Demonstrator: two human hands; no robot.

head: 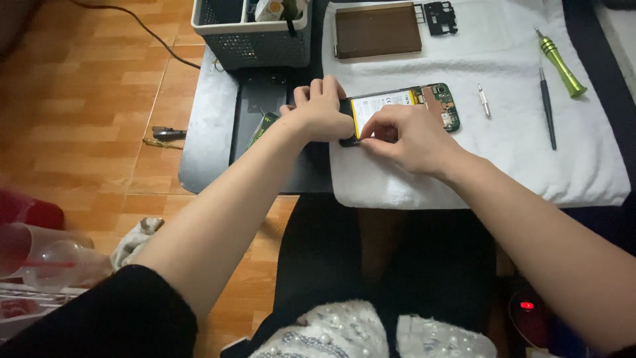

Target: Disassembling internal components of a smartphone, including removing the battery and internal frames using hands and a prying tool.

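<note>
An opened phone (424, 101) lies on a white towel (517, 152), its yellow-white battery and green circuit board exposed. My left hand (320, 109) presses down on the phone's left end, fingers curled over its edge. My right hand (405, 138) pinches at the lower edge of the battery with thumb and forefinger. Both hands cover the phone's left and lower parts.
A brown phone back panel (377, 30) and a small black frame part (440, 17) lie at the towel's far side. A green-handled screwdriver (560, 64), a thin dark tool (547, 107) and a small metal bit (484, 101) lie to the right. A grey mesh basket (252, 40) stands at back left.
</note>
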